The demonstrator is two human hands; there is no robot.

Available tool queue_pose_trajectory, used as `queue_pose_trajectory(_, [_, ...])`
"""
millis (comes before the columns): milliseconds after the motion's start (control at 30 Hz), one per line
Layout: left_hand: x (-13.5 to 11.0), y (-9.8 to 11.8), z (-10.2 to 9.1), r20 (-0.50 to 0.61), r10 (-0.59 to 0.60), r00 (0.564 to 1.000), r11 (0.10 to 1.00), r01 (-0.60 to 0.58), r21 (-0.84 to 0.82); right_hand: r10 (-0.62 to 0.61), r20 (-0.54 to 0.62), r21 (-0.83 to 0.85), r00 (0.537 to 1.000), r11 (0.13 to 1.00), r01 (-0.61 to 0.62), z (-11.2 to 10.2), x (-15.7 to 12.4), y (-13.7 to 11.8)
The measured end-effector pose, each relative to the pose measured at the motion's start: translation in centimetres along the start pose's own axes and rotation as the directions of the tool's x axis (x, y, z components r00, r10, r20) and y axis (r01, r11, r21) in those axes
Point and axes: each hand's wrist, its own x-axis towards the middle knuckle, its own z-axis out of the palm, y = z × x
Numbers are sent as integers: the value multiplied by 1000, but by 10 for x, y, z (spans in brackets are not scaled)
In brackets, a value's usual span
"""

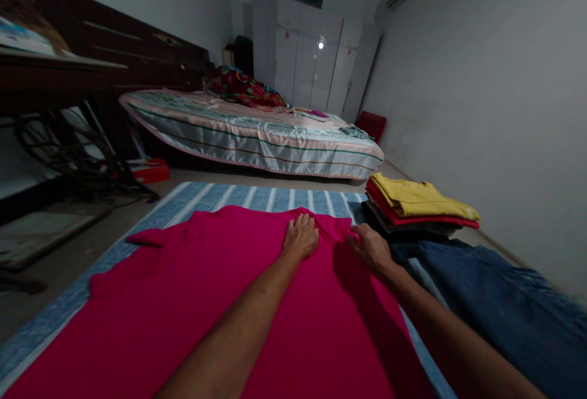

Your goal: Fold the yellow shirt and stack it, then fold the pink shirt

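A bright pink shirt lies spread over a blue-and-white striped cloth. My left hand rests flat on the upper part of the shirt, palm down, fingers stretched toward its far edge. Small creases run in the fabric beside those fingers. At the shirt's right edge, by a sleeve corner, my right hand has its fingers bent and closed on the pink fabric; the fingertips are partly hidden. The shirt's left sleeve side is slightly rumpled.
Folded clothes with a yellow garment on top are stacked at the right. Dark blue jeans lie nearer. Beyond stands a bed; at left are a treadle table and a red box.
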Motion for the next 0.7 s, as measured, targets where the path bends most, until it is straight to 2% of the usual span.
queue_pose_trajectory(100, [-3,1,-1,-20,5,1000,1000,-5,1,65,21,-41,998,997,-64,4,42,-6])
queue_pose_trajectory(233, [-6,2,1,-14,24,1000,1000,-24,3,127,55,-41,990,991,-124,29,76,-9])
queue_pose_trajectory(367, [-7,3,2,-32,23,999,1000,-22,8,114,93,-27,989,993,-112,46,86,-3])
queue_pose_trajectory(567, [-5,3,0,42,8,999,1000,-7,-16,177,33,-26,984,984,-177,41,94,13])
queue_pose_trajectory(700, [-5,3,0,56,-1,998,999,3,-42,189,51,17,981,982,-191,45,97,20])
